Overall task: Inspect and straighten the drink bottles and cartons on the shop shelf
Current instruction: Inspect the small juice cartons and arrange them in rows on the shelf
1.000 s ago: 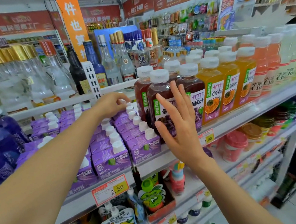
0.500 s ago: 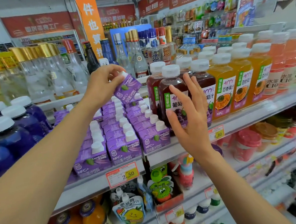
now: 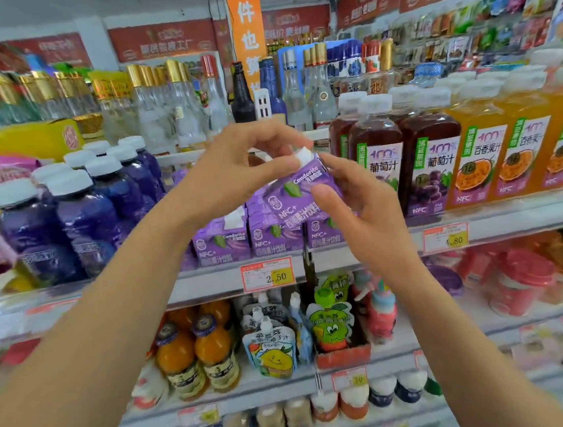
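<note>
We hold one purple carton (image 3: 300, 191) tilted in the air just in front of its row (image 3: 221, 245). Our left hand (image 3: 235, 173) pinches the capped top corner and our right hand (image 3: 358, 206) grips the right side, so we judge this the inspecting step. Next we would need to turn it upright, label forward, and slot it among the cartons on the shelf (image 3: 211, 283), beside the grape bottles (image 3: 430, 161). Our fingers cover the carton's back and base, any gap for it is hidden behind our hands, and the far bottles (image 3: 188, 112) blur.
</note>
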